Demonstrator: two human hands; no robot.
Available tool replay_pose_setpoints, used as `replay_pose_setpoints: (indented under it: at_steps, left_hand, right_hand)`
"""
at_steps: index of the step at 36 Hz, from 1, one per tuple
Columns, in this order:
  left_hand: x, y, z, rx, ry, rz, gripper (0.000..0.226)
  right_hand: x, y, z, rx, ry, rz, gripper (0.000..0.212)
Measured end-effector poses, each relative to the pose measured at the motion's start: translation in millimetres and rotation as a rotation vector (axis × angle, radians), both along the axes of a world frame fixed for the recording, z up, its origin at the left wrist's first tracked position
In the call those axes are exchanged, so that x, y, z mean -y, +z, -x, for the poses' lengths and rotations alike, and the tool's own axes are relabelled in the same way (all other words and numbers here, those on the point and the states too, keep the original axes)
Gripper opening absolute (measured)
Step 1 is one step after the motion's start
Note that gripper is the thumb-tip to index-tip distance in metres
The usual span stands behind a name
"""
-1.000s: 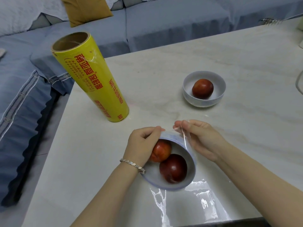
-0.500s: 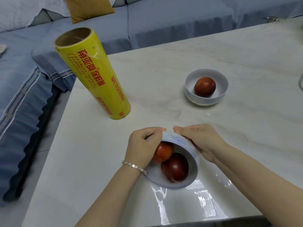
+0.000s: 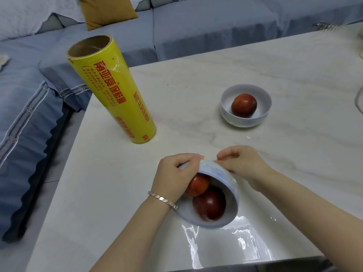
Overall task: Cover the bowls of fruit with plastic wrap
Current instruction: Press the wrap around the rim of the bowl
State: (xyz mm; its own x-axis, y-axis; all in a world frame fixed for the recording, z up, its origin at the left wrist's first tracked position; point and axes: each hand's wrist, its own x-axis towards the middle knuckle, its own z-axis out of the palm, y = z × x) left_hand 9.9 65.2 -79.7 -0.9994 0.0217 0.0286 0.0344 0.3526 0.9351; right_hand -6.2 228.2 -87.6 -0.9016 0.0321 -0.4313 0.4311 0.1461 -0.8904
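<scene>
Fingertips of right hand [image 3: 242, 165] pinch clear plastic wrap [image 3: 233, 238] against underside of near bowl [image 3: 218, 171]; left hand [image 3: 174, 177] clasps rim, thumb over lip. Bowl tilted toward wearer at near table [image 3: 196, 85] edge, two red fruits [image 3: 209, 205] inside. Wrap prob. thin, clingy, tears easily; take by edge, pull taut. Bowl looks ceramic, smooth (fruit may roll). Far bowl [image 3: 225, 112] upright, uncovered, well apart. Yellow roll [image 3: 115, 95] stands upright; red Chinese print, "WAN YA SHUN WANG" legible-ish.
</scene>
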Motion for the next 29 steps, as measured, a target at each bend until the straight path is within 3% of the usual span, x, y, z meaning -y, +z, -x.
replay_pose_setpoints:
  at_steps: [3,6,8,9,12,19,23,26,29]
  left_hand:
    - [2.8,-3.4,2.2,-0.005,0.016,0.011,0.031]
    - [4.3,-4.6,4.1,0.003,0.054,-0.007,0.035]
    - [3.8,-3.8,5.4,0.013,0.062,-0.025,0.033]
    - [3.4,-3.2,5.8,0.017,0.062,-0.029,0.032]
    - [2.9,-3.0,6.2,0.031,0.064,-0.034,0.03]
    - [8.8,-5.8,4.5,0.032,0.122,-0.049,0.032]
    - [9.1,-5.7,5.1,0.058,0.164,-0.068,0.036]
    - [11.2,-3.1,5.6,0.115,0.311,-0.121,0.038]
    - [10.2,2.9,6.1,0.223,0.509,-0.196,0.041]
  right_hand:
    - [-12.2,10.7,-1.0,-0.283,-0.049,-0.234,0.023]
    - [-19.4,27.1,-17.7,-0.471,-0.049,-0.22,0.03]
    - [-16.3,31.1,-32.7,-0.524,0.056,-0.221,0.019]
    - [-13.4,30.6,-38.8,-0.511,0.131,-0.251,0.01]
    - [-5.8,25.2,-46.8,-0.451,0.323,-0.303,0.044]
    - [2.9,9.8,-29.8,-0.286,0.394,-0.168,0.054]
    - [1.8,5.9,-32.0,-0.162,0.386,0.068,0.041]
    - [-6.7,-5.9,-44.1,-0.092,0.309,0.292,0.028]
    - [-13.1,-17.4,-53.4,-0.096,0.206,0.315,0.036]
